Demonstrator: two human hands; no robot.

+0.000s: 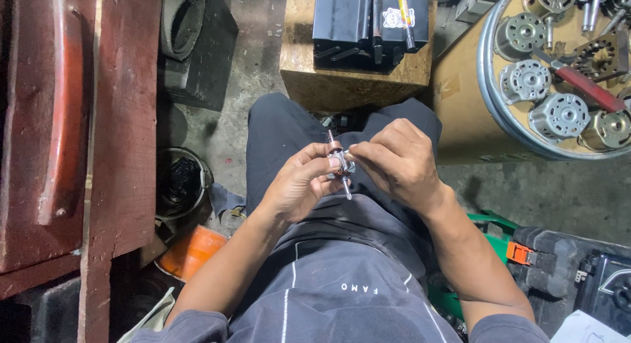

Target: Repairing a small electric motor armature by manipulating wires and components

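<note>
Over the lap of a seated person in dark grey clothes, two bare hands meet around a small motor rotor [340, 162], a short metal shaft with copper-coloured winding near its upper end. The left hand [299, 185] comes in from the lower left, its fingers curled partway shut around the rotor's middle, thumb on the near side, so the shaft pokes out above and below the grip. The right hand [399, 160] comes in from the right, loosely curled, with thumb and forefinger pinched together at the rotor's body; whether they grip a small part there is too fine to tell. The rotor is tilted slightly, held above the thighs and clear of everything else.

Just beyond the knees, on the concrete floor [565, 192], stands a chipboard block [355, 80] with a black plastic case [368, 24] resting on top. A marker pen [405, 7] lies across the case. To the far right, a round metal tray [490, 96] holds several small electric motors [559, 116] and a red-handled tool [585, 86]. To the left, a dark bucket [183, 182] and an orange object [190, 251] sit beside a worn red wooden bench [125, 119]. At the lower right, a green and black power tool [526, 251] lies on the floor.
</note>
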